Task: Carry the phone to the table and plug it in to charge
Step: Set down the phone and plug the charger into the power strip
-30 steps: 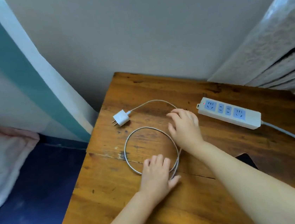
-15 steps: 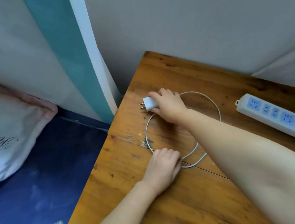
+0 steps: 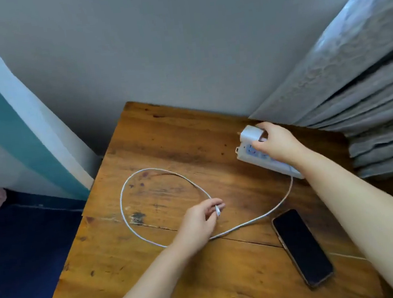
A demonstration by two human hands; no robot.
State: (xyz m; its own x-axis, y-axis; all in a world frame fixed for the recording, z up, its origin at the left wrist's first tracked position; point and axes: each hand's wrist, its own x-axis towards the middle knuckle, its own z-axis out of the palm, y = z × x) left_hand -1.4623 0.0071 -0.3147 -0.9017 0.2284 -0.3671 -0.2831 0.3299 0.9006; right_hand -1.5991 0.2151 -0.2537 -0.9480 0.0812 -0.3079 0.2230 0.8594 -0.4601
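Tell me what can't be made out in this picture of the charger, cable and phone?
All in the head view:
- Whether the charger plug is seated in the power strip: the right hand covers the sockets.
- The power strip's far end: hidden by the right wrist.
- The cable connector type: too small, half hidden in the left hand fingers.
- The phone port: too small and dark.

The charger's prongs are hidden, so contact with the power strip cannot be judged; much of the strip is covered by the right hand. The counter is cut off at the bottom edge; the cable tip is blurred.
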